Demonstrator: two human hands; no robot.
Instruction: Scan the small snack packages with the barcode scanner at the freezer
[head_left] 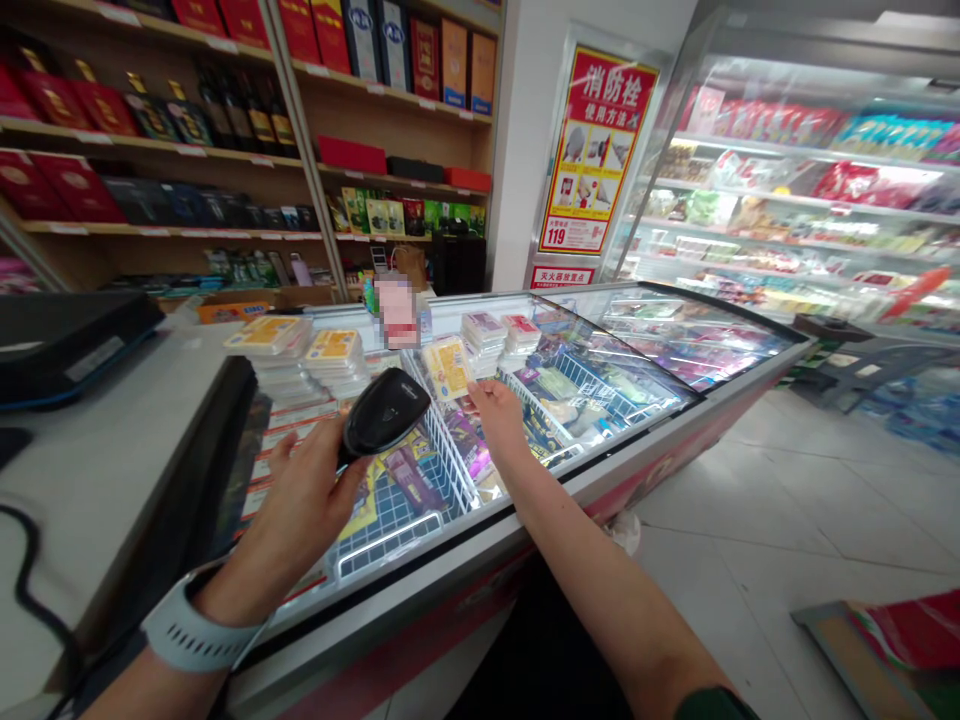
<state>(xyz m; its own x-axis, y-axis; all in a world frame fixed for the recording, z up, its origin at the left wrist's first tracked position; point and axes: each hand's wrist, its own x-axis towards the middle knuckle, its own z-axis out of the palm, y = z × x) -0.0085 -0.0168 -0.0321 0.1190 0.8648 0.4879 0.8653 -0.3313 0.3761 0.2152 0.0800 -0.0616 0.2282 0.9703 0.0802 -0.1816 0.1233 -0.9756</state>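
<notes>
My left hand (304,510) grips a black handheld barcode scanner (384,412), held over the open part of a chest freezer (525,500). A grey watch band wraps that wrist. My right hand (496,412) reaches into the freezer and holds the lower edge of a flat yellow packet (447,366) that stands above a white wire basket (442,445). Colourful frozen packs fill the baskets below both hands.
Stacks of yellow and pink boxed packs (300,350) sit at the freezer's back. A grey counter (97,450) with a black device (60,340) lies at the left. Wooden shelves of boxes and bottles (225,120) stand behind, an open chiller (810,190) at the right, tiled floor (787,500) beyond.
</notes>
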